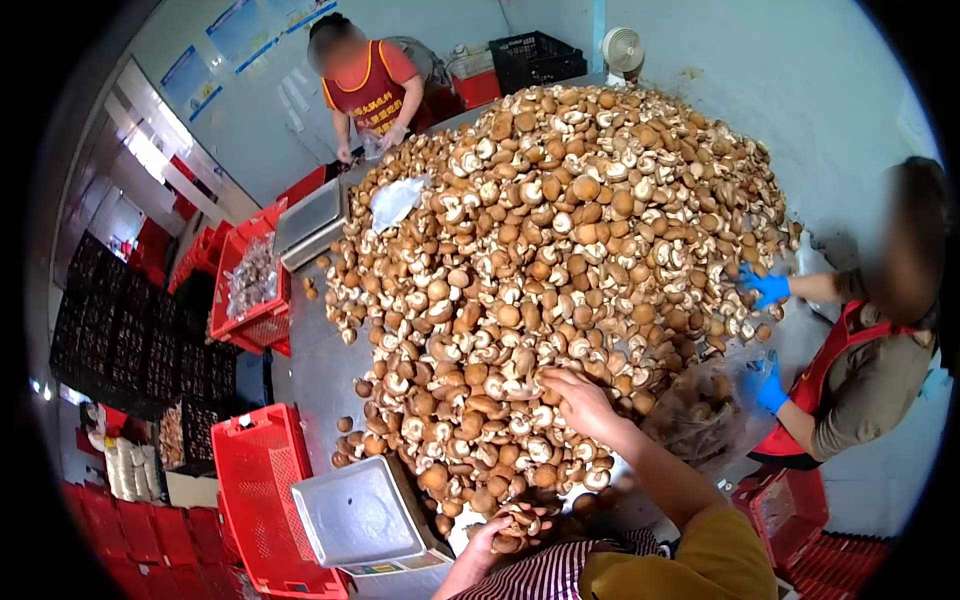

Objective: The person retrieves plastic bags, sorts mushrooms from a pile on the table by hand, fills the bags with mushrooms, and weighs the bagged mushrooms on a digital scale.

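Left hand (485, 541), near: cupping brown, round-capped mushrooms (507, 544) | right hand (583, 406): on mushroom pile (560, 250), grip unclear | likely light, soft, bruisable; hold by caps

bare strip of tabletop (318, 365) offers a passage left of the mushroom heap (590, 230), between far scale (308, 218) and near scale (360, 512). heap blocks low forward travel of right hand (580, 402); bulging bag (690, 425) and co-worker's gloved hand (767, 386) obstruct its right side.
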The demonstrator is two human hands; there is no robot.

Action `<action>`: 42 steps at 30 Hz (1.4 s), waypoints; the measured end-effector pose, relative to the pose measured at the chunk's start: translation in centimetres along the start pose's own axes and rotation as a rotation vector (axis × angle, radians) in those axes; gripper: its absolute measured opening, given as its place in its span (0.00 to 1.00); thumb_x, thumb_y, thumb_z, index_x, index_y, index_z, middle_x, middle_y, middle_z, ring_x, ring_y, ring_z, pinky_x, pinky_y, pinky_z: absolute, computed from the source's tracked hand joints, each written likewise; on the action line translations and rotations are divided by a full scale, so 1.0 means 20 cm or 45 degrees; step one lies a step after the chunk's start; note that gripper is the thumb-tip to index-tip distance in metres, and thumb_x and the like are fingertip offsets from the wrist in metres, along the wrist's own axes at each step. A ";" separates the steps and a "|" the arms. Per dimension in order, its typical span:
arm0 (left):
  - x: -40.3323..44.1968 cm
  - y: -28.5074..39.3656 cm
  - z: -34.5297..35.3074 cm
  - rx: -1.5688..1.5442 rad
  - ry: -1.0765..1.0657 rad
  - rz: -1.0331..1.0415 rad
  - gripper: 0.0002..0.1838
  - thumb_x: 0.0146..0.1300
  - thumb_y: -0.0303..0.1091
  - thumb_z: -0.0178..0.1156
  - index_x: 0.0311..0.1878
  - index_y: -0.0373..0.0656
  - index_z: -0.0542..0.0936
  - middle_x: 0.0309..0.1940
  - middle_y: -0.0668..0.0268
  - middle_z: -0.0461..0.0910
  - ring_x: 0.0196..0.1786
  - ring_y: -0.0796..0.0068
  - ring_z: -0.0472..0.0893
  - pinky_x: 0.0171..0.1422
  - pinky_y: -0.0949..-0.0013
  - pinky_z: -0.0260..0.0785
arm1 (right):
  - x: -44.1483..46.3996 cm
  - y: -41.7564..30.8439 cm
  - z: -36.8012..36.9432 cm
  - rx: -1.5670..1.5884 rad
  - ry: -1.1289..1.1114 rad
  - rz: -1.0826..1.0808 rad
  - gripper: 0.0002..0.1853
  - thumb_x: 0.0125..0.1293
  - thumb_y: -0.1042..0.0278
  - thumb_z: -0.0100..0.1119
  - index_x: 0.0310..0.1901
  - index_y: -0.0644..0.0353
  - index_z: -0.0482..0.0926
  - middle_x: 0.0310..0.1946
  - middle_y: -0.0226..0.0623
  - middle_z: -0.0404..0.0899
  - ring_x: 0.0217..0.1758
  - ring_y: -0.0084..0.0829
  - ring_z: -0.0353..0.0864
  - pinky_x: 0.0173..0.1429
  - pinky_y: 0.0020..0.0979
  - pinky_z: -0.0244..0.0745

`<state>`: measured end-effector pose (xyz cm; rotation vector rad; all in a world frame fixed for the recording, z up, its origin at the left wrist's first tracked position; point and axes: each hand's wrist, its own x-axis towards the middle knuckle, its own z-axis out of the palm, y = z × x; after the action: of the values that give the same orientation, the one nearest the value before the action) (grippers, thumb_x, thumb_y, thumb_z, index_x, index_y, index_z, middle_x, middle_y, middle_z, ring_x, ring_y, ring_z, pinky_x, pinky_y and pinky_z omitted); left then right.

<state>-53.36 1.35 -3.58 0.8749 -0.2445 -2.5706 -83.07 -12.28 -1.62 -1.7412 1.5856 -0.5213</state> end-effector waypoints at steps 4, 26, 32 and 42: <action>0.04 0.00 0.01 0.006 -0.066 -0.064 0.29 0.63 0.45 0.61 0.64 0.43 0.70 0.69 0.52 0.67 0.69 0.46 0.70 0.64 0.50 0.70 | -0.10 0.03 -0.12 0.263 -0.263 0.068 0.25 0.62 0.83 0.48 0.62 0.57 0.75 0.55 0.36 0.81 0.19 0.18 0.71 0.22 0.21 0.68; 0.13 0.00 -0.05 -0.036 -0.150 0.065 0.28 0.68 0.41 0.55 0.67 0.35 0.66 0.67 0.50 0.69 0.68 0.49 0.71 0.71 0.53 0.65 | 0.68 -0.29 -0.08 -0.610 -0.404 0.150 0.40 0.56 0.90 0.45 0.72 0.48 0.64 0.78 0.32 0.49 0.65 0.34 0.75 0.36 0.18 0.76; 0.13 0.00 -0.05 -0.146 -0.094 0.000 0.29 0.68 0.41 0.57 0.67 0.36 0.65 0.69 0.50 0.67 0.69 0.47 0.69 0.73 0.48 0.62 | 0.78 -0.23 -0.36 -0.149 -0.079 0.351 0.21 0.68 0.80 0.47 0.61 0.55 0.76 0.68 0.43 0.68 0.41 0.23 0.82 0.31 0.22 0.76; 0.20 0.02 -0.08 0.128 -0.024 0.038 0.29 0.69 0.42 0.54 0.68 0.33 0.65 0.68 0.51 0.69 0.67 0.53 0.73 0.73 0.57 0.63 | 1.03 0.12 -0.29 -0.352 0.260 0.326 0.23 0.70 0.61 0.56 0.65 0.53 0.70 0.69 0.50 0.63 0.60 0.44 0.77 0.63 0.43 0.74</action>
<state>-55.01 -0.72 -6.95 0.8758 -0.3925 -2.5583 -85.35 -33.64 -2.90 -1.6862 2.0738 -0.3761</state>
